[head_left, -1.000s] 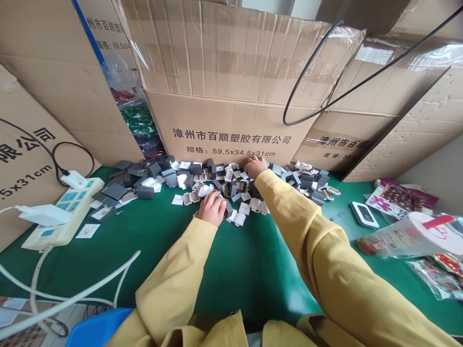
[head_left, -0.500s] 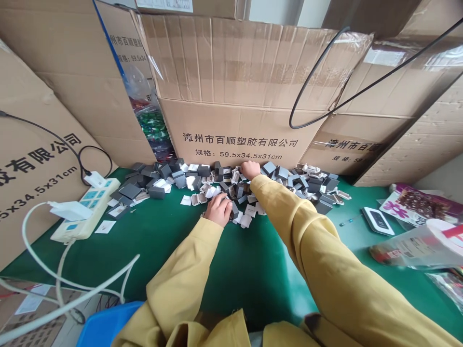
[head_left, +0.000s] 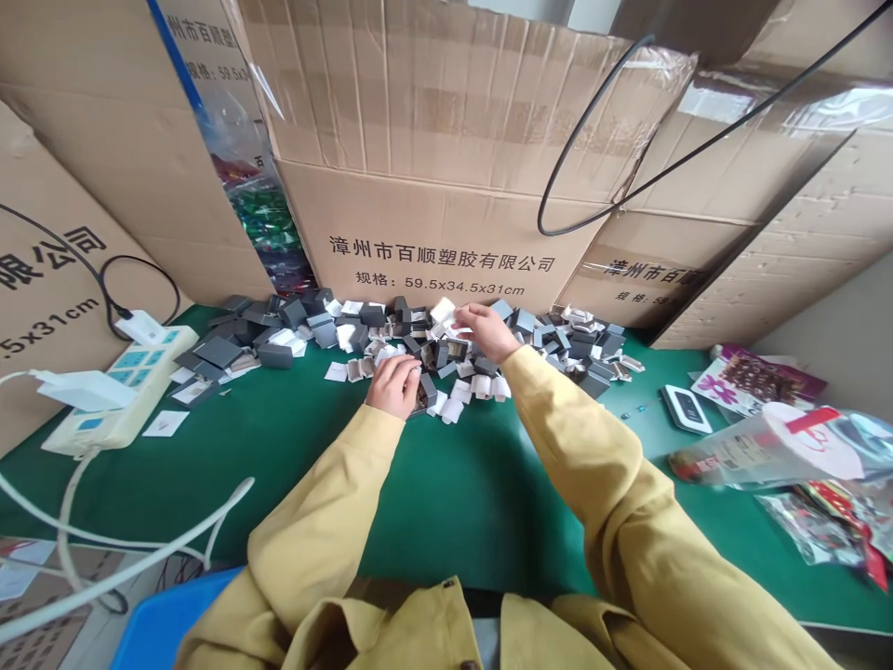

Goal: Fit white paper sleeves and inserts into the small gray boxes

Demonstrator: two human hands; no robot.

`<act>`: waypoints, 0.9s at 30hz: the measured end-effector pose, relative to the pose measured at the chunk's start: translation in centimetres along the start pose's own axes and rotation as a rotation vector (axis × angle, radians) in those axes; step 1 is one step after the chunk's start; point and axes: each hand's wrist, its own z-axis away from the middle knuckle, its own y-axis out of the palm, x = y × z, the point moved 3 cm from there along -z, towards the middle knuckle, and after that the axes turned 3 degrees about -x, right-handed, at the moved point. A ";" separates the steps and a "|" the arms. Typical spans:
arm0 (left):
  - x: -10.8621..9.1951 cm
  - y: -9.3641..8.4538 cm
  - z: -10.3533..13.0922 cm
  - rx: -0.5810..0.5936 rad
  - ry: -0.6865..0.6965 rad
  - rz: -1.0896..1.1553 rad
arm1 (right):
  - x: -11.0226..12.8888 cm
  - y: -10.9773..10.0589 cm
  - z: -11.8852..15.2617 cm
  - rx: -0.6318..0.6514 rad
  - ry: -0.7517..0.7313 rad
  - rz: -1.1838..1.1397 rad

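Note:
Small dark grey boxes point(head_left: 218, 351), white inserts point(head_left: 481, 386) and paper squares point(head_left: 336, 371) lie in a long heap along the back of the green table. My left hand point(head_left: 394, 384) is curled over a dark open box point(head_left: 423, 395) at the front of the heap, its fingers wrapped on the box's left side. Above the middle of the heap, my right hand point(head_left: 486, 332) pinches a small white piece point(head_left: 443, 312) between thumb and fingers. The fingertips of my left hand are partly hidden.
Large cardboard boxes point(head_left: 446, 223) stand behind the heap. A white power strip point(head_left: 126, 381) with cables is on the left. On the right lie a small digital scale point(head_left: 686, 409), a plastic cup point(head_left: 767, 451) and snack packets point(head_left: 760, 380). A blue bin point(head_left: 167, 619) sits lower left.
My right hand has drawn back slightly from the heap, with a white piece now showing in its fingers. My left hand stays at the dark box. The whole view has shifted a little.

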 end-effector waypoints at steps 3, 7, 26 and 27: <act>-0.8 -0.7 -0.2 -0.076 -0.010 0.018 | 0.6 1.2 4.2 0.215 0.010 -0.393; -1.8 -0.8 -0.2 -0.092 0.096 -0.003 | 0.1 2.1 7.6 0.271 0.103 -0.526; -1.4 -0.7 -0.6 0.166 -0.336 0.123 | -3.2 5.1 7.6 0.127 0.097 -0.693; -1.1 -0.8 -0.7 0.179 -0.343 0.137 | -3.5 4.9 7.5 0.080 0.102 -0.689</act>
